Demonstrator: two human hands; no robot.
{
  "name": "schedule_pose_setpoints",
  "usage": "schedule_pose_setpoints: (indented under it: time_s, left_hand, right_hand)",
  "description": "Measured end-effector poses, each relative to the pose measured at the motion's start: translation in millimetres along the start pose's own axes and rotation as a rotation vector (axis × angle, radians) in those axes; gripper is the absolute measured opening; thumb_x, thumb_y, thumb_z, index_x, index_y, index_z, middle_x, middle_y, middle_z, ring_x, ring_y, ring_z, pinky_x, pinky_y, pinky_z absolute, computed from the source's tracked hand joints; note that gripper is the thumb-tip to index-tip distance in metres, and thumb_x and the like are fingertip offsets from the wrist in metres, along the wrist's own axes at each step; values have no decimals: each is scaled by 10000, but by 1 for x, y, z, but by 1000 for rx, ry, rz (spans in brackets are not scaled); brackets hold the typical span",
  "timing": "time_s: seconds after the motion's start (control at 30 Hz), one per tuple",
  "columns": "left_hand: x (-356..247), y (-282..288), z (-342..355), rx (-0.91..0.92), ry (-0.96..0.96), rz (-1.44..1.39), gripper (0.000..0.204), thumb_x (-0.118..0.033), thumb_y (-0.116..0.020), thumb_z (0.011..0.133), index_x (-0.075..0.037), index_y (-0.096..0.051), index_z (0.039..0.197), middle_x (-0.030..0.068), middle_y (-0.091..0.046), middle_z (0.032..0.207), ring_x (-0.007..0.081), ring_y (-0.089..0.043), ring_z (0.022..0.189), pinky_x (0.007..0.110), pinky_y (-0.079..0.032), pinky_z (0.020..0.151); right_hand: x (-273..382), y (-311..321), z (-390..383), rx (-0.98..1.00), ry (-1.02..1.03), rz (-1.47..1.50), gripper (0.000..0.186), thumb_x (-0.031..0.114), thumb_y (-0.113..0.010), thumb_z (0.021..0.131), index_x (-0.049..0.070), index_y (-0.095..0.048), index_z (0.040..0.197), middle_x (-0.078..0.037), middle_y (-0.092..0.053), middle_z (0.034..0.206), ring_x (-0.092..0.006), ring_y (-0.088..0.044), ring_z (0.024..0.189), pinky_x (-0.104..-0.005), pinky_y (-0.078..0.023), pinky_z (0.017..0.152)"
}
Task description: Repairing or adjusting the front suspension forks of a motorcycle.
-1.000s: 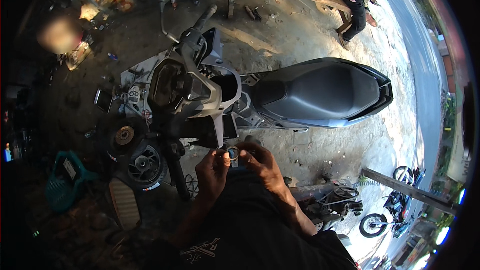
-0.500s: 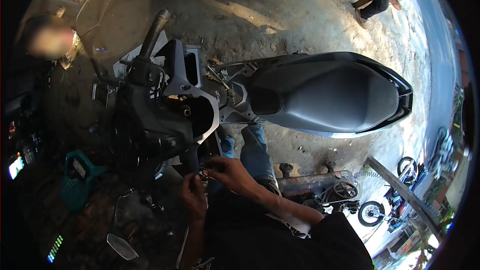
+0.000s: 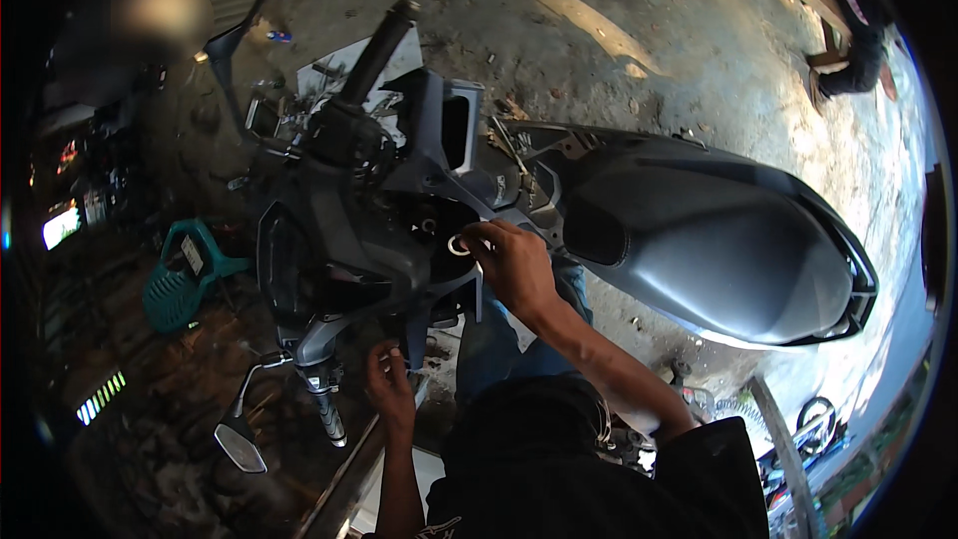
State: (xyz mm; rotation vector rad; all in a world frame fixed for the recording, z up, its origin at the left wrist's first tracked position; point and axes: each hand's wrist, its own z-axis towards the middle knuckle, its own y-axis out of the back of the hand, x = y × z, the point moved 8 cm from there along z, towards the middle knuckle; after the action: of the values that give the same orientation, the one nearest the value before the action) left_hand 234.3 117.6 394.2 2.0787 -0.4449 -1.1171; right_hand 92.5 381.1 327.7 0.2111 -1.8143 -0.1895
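Note:
A dark scooter with its front panels partly off stands before me, its handlebar (image 3: 379, 55) at the left and its long black seat (image 3: 728, 240) at the right. Between my right hand's (image 3: 514, 265) thumb and fingers is a small pale ring (image 3: 457, 246), held over the dark opening behind the scooter's front. Inside that opening a round metal fitting (image 3: 428, 226) shows, just left of the ring. My left hand (image 3: 390, 379) is beside the lower edge of the front panel (image 3: 414, 334), its fingers curled; what they hold, if anything, is too small to make out.
A teal plastic shell (image 3: 185, 274) lies on the ground at the left. A mirror (image 3: 240, 446) sticks out from the near handlebar side. At the upper right, a person's leg (image 3: 848, 75) shows by a wooden bench. A wooden post (image 3: 783, 449) crosses the lower right.
My hands, together at the near side of the scooter before, are now apart. The right one has moved up over the opening with the ring. The whole view has shifted and turned.

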Motion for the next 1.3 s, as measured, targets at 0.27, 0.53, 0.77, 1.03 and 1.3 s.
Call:
schedule_pose_setpoints:
  time_s: [0.27,0.53,0.77,1.03,1.3]
  left_hand:
    - [19,-7,13,-92,-14,73,215,-166,-535,971,-14,-616,1099,108,-638,1034,193,-608,912,322,-481,813]
    - [57,-6,52,9,58,61,286,-174,-536,978,18,-603,1179,203,-640,1125,308,-625,1030,402,-452,941]
    - [121,-34,89,130,-24,97,466,-267,-552,978,32,-485,1329,245,-476,1369,350,-460,1269,407,-345,1058]
    - [192,-42,105,225,199,-692,544,-318,-558,985,-10,-410,1408,90,-449,1414,194,-447,1256,342,-326,1074]
    - [170,-57,96,189,41,23,483,-362,-471,997,60,-579,1204,208,-618,1213,342,-554,1139,397,-387,1001]
  right_hand:
    - [10,-47,28,65,88,-343,246,20,-562,813,66,-679,1025,-120,-677,950,-357,-672,787,-447,-550,691]
    - [1,-78,40,142,74,-453,188,10,-578,773,31,-671,935,-178,-680,870,-354,-680,774,-443,-553,668]
    - [-11,-86,43,141,29,-505,216,9,-594,754,41,-684,947,-184,-685,819,-349,-686,739,-436,-552,641]
    - [-10,-86,45,168,-47,-467,126,47,-631,740,21,-682,853,-209,-671,773,-369,-682,733,-447,-546,643]
    - [-6,-82,50,132,-141,-424,61,31,-641,720,-8,-676,753,-245,-657,745,-402,-674,718,-456,-546,641]
